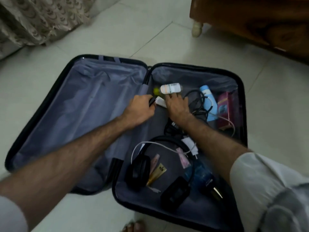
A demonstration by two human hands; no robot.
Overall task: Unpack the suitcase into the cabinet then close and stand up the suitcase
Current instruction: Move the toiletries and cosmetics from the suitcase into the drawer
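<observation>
Bare forearms reach from the lower frame. Left hand [139,109] curls round a small dark item, mid-frame. Right hand [177,106], fingers spread, rests on a white bottle [170,88] inside the open suitcase [50,101]. Black headphones [140,171] lie lower centre; the cabinet [250,20] stands upper right.

We are looking down at a room in a home, maybe a bedroom. Pale floor tiles [117,36] are covering the ground. A patterned curtain [38,17] is hanging at the top left. A wooden cabinet [260,22] is standing on a small leg [197,29] at the top right.
</observation>
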